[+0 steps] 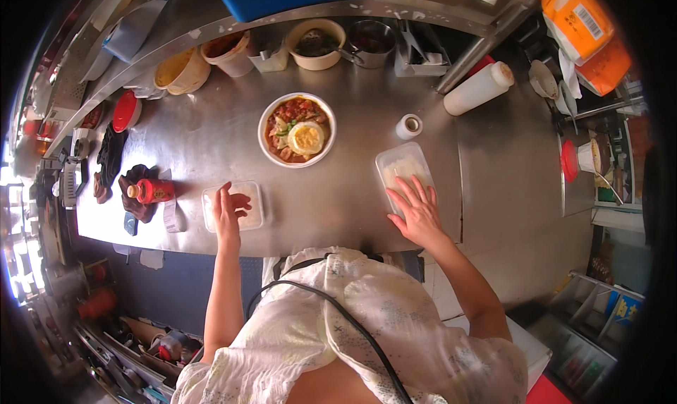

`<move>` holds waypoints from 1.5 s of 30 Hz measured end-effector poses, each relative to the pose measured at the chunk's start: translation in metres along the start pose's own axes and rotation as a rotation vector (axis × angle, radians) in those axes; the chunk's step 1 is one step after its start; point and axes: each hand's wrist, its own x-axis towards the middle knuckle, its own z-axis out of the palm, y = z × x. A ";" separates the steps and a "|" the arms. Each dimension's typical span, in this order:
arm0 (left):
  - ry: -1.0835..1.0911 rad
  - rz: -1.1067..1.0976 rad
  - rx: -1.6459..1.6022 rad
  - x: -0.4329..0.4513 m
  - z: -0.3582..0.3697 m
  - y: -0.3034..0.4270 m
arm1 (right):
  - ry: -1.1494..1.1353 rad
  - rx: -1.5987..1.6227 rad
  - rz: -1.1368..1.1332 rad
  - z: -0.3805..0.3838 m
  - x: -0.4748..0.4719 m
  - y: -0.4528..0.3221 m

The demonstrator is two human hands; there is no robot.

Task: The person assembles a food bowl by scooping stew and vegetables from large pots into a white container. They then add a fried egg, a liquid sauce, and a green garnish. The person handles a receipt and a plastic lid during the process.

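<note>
My left hand is over a lidded clear plastic container near the front edge of the counter, fingers loosely curled. Whether it touches the lid I cannot tell. My right hand lies spread across the near half of a second clear plastic container, which sits at a slant and holds what looks like white rice. Beyond and between the hands stands a round white bowl filled with a red stew, with a fried egg on top.
A small white roll and a white squeeze bottle are at the right. Several tubs, including a cream bowl, line the back under a metal shelf. At left lie a red bottle, a dark cloth and a paper slip.
</note>
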 end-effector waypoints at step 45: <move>0.243 0.051 -0.004 -0.031 -0.027 -0.018 | 0.779 1.204 -0.430 -0.112 0.187 -0.095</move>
